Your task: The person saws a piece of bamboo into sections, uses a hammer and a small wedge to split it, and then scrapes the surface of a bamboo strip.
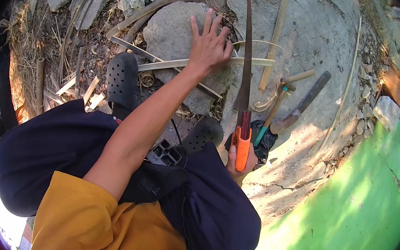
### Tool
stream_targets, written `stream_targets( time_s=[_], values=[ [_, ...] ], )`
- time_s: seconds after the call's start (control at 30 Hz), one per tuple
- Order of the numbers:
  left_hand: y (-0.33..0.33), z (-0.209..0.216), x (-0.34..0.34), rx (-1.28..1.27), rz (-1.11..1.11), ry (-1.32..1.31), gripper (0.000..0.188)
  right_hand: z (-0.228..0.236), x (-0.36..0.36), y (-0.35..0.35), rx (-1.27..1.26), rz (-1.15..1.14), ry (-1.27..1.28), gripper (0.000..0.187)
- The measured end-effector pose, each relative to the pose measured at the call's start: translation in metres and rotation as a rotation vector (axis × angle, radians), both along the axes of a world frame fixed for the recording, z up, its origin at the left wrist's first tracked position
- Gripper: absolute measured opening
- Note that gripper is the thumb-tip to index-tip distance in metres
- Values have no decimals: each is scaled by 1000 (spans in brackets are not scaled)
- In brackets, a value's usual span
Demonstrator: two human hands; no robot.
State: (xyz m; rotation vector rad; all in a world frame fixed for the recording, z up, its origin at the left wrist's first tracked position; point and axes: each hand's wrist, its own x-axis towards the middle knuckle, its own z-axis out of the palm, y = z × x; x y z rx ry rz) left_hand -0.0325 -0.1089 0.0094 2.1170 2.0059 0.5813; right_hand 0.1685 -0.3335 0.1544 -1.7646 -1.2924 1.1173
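My left hand (pixel 210 45) lies with fingers spread over a flat grey stone (pixel 171 24), its palm side down. A pale split strip, bamboo by its look (pixel 257 62), runs beneath the hand and wrist and sticks out on both sides. Whether the palm presses on it, I cannot tell. My right hand (pixel 250 160) is closed round the orange handle of a handsaw (pixel 246 76). The saw's long dark blade points away from me and crosses over the strip, to the right of my left hand. Whether the teeth touch the strip is not clear.
Right of the saw lie a teal-and-wood-handled hammer (pixel 273 108), a broad-bladed knife-like tool (pixel 310 96) and a black plastic bag (pixel 267 141). More strips (pixel 273 40) and rocks surround the stone. Green ground (pixel 345 228) spreads right. Part of another person shows far left.
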Motion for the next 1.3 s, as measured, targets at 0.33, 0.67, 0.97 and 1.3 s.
stream_targets(
  time_s=[0.33,0.67,0.97,1.3],
  values=[
    [-2,4,1,-7,-43,55,35,-13,20,5,80,55,-1,18],
    [3,-2,1,27,-49,105,34,-18,19,-7,15,35,-32,24],
    [2,2,5,-2,-64,99,35,-8,19,2,-6,-31,15,28],
    [4,-5,3,56,-52,130,36,-6,31,-14,-11,-91,54,18]
  ],
)
